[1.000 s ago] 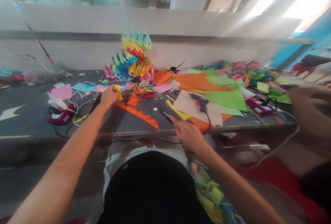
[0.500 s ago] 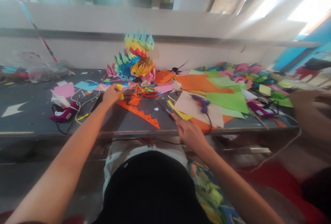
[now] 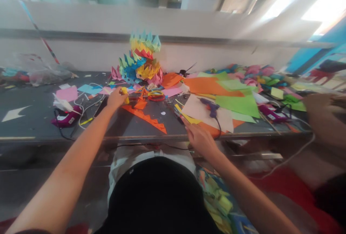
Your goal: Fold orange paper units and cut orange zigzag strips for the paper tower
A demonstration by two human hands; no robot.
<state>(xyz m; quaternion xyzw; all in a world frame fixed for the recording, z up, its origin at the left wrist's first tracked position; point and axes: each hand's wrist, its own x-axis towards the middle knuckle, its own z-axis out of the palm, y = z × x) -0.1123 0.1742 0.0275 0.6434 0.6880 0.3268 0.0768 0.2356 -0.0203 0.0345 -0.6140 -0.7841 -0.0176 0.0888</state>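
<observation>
My left hand [image 3: 115, 98] reaches far over the dark worktable [image 3: 32, 126] and is closed on a small yellow object [image 3: 124, 95]. Just right of it lie an orange zigzag paper strip [image 3: 147, 118] and red and yellow loops [image 3: 155, 95]. My right hand [image 3: 200, 140] rests at the table's front edge, fingers pointing toward a thin dark pen-like tool [image 3: 177, 117] beside a yellow paper strip [image 3: 187, 117]. Whether it grips that tool I cannot make out. Behind stands a tall stack of folded coloured paper [image 3: 141, 61].
Orange, green and cream paper sheets [image 3: 229, 98] cover the right half, with a purple glue gun [image 3: 210, 107] on them. Another purple glue gun [image 3: 64, 119] with white cable lies left. A second person's blurred hand [image 3: 323, 115] is at the right edge. A wall runs behind.
My right hand has slid slightly forward toward the yellow strip. My left hand stays on the yellow object. The view shifted a little.
</observation>
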